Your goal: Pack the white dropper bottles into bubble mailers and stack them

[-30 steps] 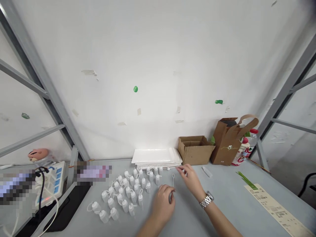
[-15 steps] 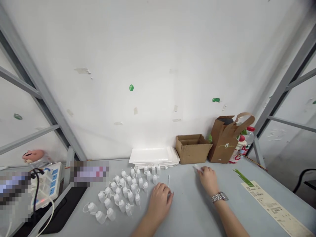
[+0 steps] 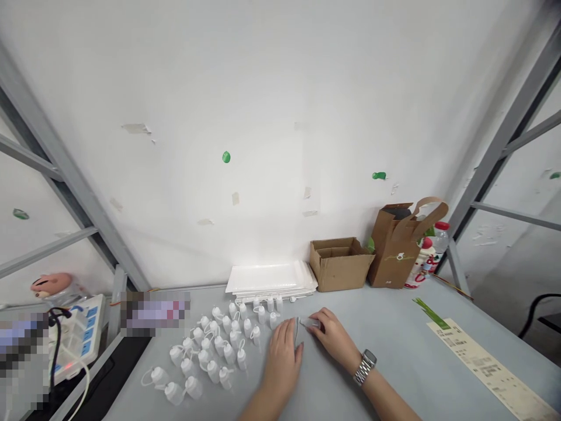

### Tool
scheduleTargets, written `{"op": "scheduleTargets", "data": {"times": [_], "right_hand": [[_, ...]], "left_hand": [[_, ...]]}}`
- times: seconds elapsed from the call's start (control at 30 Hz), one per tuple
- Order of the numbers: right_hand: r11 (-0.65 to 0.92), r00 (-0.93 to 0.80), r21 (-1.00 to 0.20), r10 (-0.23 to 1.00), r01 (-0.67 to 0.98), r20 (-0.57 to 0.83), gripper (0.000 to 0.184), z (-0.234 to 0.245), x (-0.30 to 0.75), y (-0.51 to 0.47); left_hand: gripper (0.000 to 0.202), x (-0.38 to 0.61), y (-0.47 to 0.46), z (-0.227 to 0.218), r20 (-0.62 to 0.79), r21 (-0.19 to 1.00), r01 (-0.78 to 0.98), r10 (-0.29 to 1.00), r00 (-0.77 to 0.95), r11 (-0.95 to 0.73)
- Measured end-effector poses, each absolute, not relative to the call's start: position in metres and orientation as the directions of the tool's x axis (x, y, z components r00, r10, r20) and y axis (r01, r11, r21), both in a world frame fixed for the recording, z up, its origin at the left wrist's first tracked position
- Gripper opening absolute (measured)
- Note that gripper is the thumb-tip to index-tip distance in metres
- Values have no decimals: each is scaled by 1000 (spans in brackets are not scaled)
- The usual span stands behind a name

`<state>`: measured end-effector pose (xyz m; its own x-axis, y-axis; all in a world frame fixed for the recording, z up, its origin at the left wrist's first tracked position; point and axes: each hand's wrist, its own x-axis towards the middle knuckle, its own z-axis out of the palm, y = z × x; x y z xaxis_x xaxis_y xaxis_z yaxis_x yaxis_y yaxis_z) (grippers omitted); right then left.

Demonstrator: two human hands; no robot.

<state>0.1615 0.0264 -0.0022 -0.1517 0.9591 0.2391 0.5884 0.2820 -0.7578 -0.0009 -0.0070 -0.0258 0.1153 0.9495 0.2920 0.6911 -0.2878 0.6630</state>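
Observation:
Lying low over the grey table, my left hand [image 3: 284,355] has a thin pale strip [image 3: 298,328] between its fingers and thumb. The strip stands up past the index finger. Facing it, my right hand [image 3: 333,339], with a metal watch on the wrist, pinches a small translucent piece [image 3: 312,322] that points toward the strip. Its exact kind is too small to tell. Left of my left hand stand several small white squeeze bottles [image 3: 228,352] in loose rows, many with looped straps and caps.
White padded envelopes [image 3: 269,278] are stacked against the wall beside an open cardboard box [image 3: 342,272]. To its right are a brown paper bag [image 3: 392,251] and plastic bottles [image 3: 438,245]. A long paper slip [image 3: 486,362] lies right; a power strip [image 3: 85,336] sits left.
My right hand has come left and nearer from in front of the box, bringing the small translucent piece close to my left hand. My left hand has shifted only slightly. The view has turned a little.

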Motion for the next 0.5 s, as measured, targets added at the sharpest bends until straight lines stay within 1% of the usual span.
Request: {"op": "scheduleTargets", "data": {"times": [0.13,0.23,0.3,0.4,0.5], "right_hand": [[267,-162,-793,964,548,212,16,-4,158,26],[255,-143,-829,967,497,211,19,-4,155,25],[245,-123,-844,969,478,212,21,-4,154,25],[229,-97,-849,973,475,208,22,-3,154,25],[212,-78,-853,977,477,199,23,-3,156,26]], "left_hand": [[50,2,-1,-35,223,787,564,967,119,-251],[50,4,4,-35,153,903,391,984,93,-177],[50,6,6,-32,108,956,266,992,64,-121],[51,9,7,-30,39,993,109,999,19,-41],[49,11,6,-32,37,999,-18,999,-31,-38]]}}
